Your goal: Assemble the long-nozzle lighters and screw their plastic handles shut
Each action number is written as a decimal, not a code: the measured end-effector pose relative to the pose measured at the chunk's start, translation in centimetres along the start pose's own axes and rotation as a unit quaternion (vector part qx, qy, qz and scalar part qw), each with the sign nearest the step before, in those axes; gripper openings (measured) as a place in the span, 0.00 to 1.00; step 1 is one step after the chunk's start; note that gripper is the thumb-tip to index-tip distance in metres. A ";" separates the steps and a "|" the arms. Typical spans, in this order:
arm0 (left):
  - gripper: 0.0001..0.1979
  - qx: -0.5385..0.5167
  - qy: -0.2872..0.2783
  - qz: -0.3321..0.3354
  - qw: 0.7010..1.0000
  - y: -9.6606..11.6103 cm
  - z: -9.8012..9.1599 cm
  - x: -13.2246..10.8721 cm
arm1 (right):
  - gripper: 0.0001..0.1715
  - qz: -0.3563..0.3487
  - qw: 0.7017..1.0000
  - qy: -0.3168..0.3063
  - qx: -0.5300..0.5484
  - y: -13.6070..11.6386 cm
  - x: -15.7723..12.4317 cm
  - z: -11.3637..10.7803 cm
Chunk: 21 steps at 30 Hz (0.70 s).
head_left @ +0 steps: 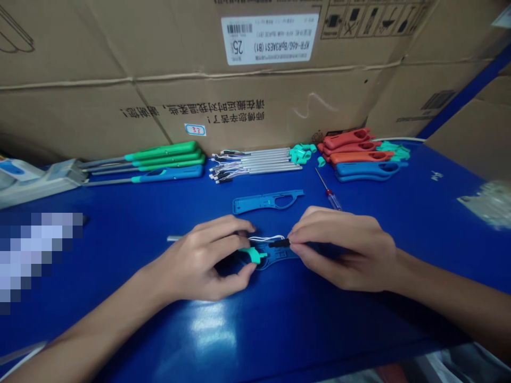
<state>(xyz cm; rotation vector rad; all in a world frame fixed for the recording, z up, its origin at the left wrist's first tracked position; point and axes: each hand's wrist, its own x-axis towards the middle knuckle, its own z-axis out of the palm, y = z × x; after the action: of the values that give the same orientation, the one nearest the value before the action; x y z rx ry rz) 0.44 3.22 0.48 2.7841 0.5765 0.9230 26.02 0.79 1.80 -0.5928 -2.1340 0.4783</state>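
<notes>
On the blue table (pixel 279 330) lies a blue plastic handle half-shell (pixel 275 256) between my hands. My left hand (pixel 203 260) is closed around its left end, where a teal trigger piece (pixel 254 254) and a metal tube (pixel 174 239) show. My right hand (pixel 343 247) pinches a small black part (pixel 279 243) with white wires (pixel 266 238) over the shell. A second blue half-shell (pixel 268 201) lies just beyond my hands.
Along the back stand finished green and blue lighters (pixel 159 159), a bundle of metal tubes with wires (pixel 255 162), teal caps (pixel 302 153), red and blue handle shells (pixel 359 154) and a small screwdriver (pixel 328 190). Cardboard boxes (pixel 239 80) wall the rear.
</notes>
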 end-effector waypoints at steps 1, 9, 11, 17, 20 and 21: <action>0.06 -0.001 0.001 0.001 1.000 0.0 -0.1 -0.1 | 0.11 -0.002 1.000 0.001 0.001 0.0 0.0 0.0; 0.08 -0.021 -0.037 -0.004 0.999 -0.2 -0.2 -0.4 | 0.10 -0.004 1.000 -0.015 0.006 0.4 -0.2 0.3; 0.07 -0.022 -0.041 0.000 0.999 -0.1 -0.2 -0.2 | 0.09 -0.006 1.000 -0.021 0.007 0.5 -0.3 0.4; 0.08 -0.004 -0.045 -0.002 0.999 -0.1 -0.3 0.1 | 0.08 -0.001 0.998 -0.056 -0.003 0.9 -0.2 0.3; 0.08 0.000 -0.044 -0.006 0.999 -0.1 -0.3 -0.1 | 0.08 0.010 0.996 -0.090 -0.013 1.1 -0.2 0.2; 0.07 0.000 -0.045 -0.008 0.999 -0.1 -0.3 -0.2 | 0.08 0.014 0.995 -0.102 -0.017 1.1 -0.2 0.2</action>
<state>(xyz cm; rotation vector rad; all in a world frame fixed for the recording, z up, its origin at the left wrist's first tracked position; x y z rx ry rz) 0.10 3.25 0.58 2.8001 0.5848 0.7889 26.25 1.56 0.98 -0.6159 -2.3329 0.5393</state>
